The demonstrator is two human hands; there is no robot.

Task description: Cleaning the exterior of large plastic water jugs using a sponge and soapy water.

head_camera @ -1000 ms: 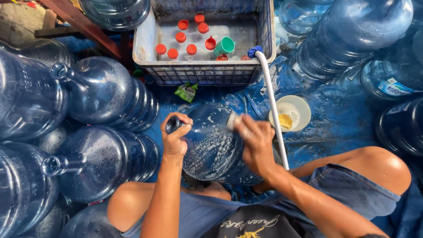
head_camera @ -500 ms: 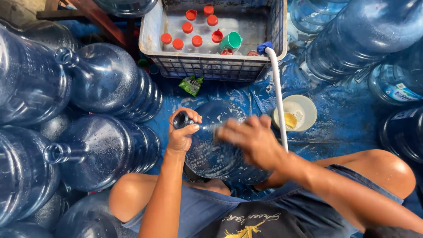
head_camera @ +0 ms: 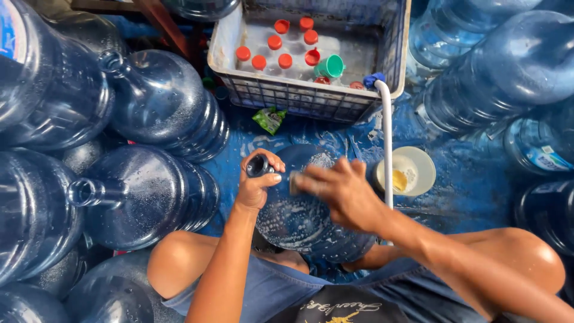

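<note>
A large blue water jug (head_camera: 302, 218) stands upright between my knees, wet and soapy. My left hand (head_camera: 256, 182) is wrapped around its neck just under the open mouth. My right hand (head_camera: 341, 194) presses a small scrub sponge (head_camera: 295, 183) against the jug's shoulder close to the neck; the hand is blurred and covers most of the sponge.
Several big blue jugs (head_camera: 149, 191) lie stacked on their sides at the left, more at the right (head_camera: 508, 72). A grey crate (head_camera: 299, 98) with red-capped bottles and a green cup sits ahead. A white pipe (head_camera: 387, 143) hangs from it beside a cream bowl (head_camera: 412, 170). Wet blue tarp underfoot.
My right hand has slid left across the jug's shoulder, from the right side to next to the neck. My left hand has kept its grip on the neck.
</note>
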